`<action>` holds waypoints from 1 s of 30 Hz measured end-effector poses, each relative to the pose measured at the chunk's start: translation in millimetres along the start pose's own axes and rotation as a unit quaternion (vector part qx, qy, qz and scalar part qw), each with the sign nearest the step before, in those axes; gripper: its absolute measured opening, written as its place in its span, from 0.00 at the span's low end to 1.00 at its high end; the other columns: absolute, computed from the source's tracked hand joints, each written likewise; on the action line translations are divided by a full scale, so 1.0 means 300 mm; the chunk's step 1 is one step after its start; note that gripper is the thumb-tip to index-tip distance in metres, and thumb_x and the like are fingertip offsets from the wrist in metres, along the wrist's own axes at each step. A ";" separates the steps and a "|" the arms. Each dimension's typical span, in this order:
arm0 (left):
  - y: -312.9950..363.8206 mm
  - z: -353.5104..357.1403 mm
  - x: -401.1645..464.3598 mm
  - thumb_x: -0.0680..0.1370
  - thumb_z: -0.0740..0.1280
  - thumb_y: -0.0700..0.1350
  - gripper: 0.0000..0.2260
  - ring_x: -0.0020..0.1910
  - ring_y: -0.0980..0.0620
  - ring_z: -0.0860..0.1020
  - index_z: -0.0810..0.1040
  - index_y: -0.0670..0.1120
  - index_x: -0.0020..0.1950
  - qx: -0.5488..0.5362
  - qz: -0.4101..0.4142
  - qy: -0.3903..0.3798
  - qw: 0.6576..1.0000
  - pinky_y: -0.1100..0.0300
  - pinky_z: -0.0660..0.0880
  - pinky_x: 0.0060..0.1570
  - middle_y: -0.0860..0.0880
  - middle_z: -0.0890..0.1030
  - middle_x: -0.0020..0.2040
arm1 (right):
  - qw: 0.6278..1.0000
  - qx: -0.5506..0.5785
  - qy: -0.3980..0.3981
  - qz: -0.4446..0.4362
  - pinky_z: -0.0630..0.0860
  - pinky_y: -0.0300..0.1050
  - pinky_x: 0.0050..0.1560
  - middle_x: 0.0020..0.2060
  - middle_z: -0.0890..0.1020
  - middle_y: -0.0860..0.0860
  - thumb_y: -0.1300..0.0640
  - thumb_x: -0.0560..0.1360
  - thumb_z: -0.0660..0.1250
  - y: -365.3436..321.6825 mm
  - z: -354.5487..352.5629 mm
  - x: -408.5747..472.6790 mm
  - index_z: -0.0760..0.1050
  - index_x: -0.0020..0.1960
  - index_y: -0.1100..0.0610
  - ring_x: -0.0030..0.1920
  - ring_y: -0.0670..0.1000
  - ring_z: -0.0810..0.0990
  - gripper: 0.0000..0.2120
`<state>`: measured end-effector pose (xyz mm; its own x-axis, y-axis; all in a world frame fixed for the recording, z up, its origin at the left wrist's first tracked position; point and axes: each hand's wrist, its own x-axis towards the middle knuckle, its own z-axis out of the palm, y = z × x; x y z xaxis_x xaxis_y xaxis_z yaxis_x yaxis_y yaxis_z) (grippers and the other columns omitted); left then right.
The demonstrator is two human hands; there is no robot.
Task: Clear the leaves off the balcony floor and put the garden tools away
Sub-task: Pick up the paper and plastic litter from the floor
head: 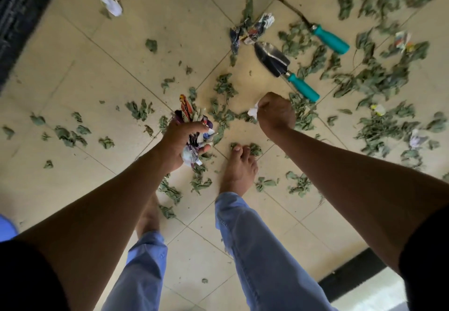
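Dry green leaves (379, 79) lie scattered over the beige tiled balcony floor (102, 72), thickest at the right. My left hand (178, 144) grips a bundle of crumpled coloured wrappers (194, 135) mixed with leaves. My right hand (275, 113) is curled round a small white scrap of paper (253, 111). Beyond my right hand lies a metal trowel (273, 61) with a teal handle. Further back lies a second tool (328, 38) with a teal handle and a thin dark shaft.
More crumpled wrappers (252, 29) lie next to the trowel's tip, a white scrap (110, 4) sits at the far left, and small bits of litter (403, 40) lie among the leaves at right. A dark mat (17, 16) borders the left. My bare feet (239, 167) stand among leaves.
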<state>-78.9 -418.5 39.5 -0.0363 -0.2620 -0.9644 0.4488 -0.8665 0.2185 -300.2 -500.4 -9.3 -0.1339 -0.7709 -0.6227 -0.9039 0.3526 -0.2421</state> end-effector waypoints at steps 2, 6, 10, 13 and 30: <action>0.024 0.043 -0.021 0.77 0.70 0.35 0.08 0.40 0.45 0.80 0.81 0.40 0.55 0.003 0.001 0.001 1.000 0.57 0.78 0.35 0.40 0.82 0.48 | 0.998 0.055 -0.016 0.036 0.78 0.43 0.44 0.46 0.86 0.50 0.58 0.76 0.64 0.001 -0.023 -0.010 0.83 0.47 0.49 0.47 0.56 0.84 0.09; 0.069 0.103 -0.050 0.77 0.70 0.37 0.11 0.36 0.45 0.81 0.80 0.40 0.59 -0.006 -0.008 -0.019 1.000 0.57 0.77 0.33 0.38 0.80 0.47 | 0.943 0.301 -0.065 0.127 0.81 0.44 0.36 0.37 0.86 0.46 0.63 0.73 0.71 -0.051 -0.097 -0.048 0.82 0.37 0.49 0.41 0.52 0.85 0.10; 0.104 0.156 -0.093 0.77 0.70 0.39 0.11 0.38 0.47 0.82 0.79 0.41 0.60 -0.028 -0.022 -0.017 0.999 0.58 0.79 0.34 0.40 0.81 0.49 | 0.886 0.431 -0.145 0.088 0.75 0.37 0.29 0.43 0.87 0.54 0.67 0.74 0.74 -0.118 -0.231 -0.171 0.83 0.47 0.56 0.37 0.46 0.83 0.07; 0.124 0.192 -0.108 0.79 0.69 0.43 0.05 0.46 0.47 0.82 0.80 0.45 0.54 -0.055 -0.009 -0.038 0.998 0.57 0.80 0.39 0.44 0.83 0.49 | 0.894 0.425 -0.139 0.022 0.75 0.32 0.33 0.45 0.87 0.54 0.69 0.74 0.73 -0.145 -0.265 -0.236 0.84 0.50 0.61 0.36 0.39 0.83 0.07; 0.211 0.110 0.014 0.68 0.73 0.34 0.05 0.36 0.46 0.77 0.80 0.40 0.42 -0.079 0.046 -0.017 0.996 0.62 0.72 0.30 0.43 0.80 0.36 | 0.968 0.245 -0.017 -0.043 0.76 0.35 0.41 0.50 0.86 0.46 0.61 0.79 0.66 -0.262 -0.191 -0.072 0.85 0.51 0.51 0.39 0.39 0.81 0.10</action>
<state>-80.2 -488.4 54.1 -0.0169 -0.3532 -0.9354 0.5858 -0.7616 0.2770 -249.7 -541.9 65.9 -0.0450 -0.7939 -0.6064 -0.6087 0.5031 -0.6135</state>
